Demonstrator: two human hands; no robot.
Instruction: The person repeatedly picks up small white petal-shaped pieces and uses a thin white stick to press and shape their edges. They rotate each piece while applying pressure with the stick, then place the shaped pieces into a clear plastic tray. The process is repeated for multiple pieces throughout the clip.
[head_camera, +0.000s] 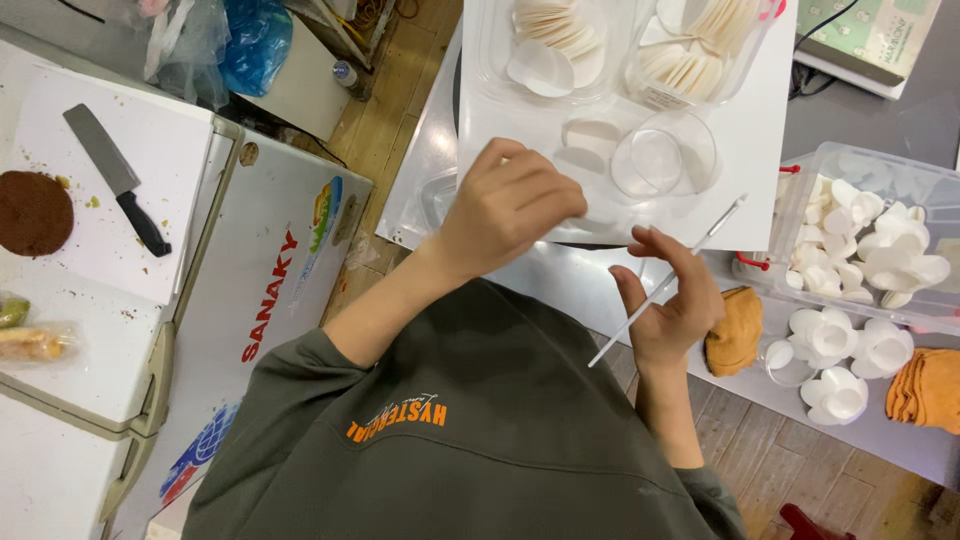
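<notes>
We observe the left hand curled closed over the white board on the counter. The right hand grips a thin white stick. Clear lidded tub of white discs sits right.

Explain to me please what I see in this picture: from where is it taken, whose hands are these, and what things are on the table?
There is one picture, taken by a camera worn on a person's head, looking down. There is no machine here: a person in a dark green top works with two bare hands.

The left hand is curled with its fingers closed; what it pinches, if anything, is hidden. The right hand holds a thin white stick.

Under the hands lies a white board with a clear round dish and clear boxes of thin white discs. At the right, a clear bin holds white petal-like shapes, beside folded orange cloths. At the left, a knife lies on a white chest freezer, near a brown round cake.
</notes>
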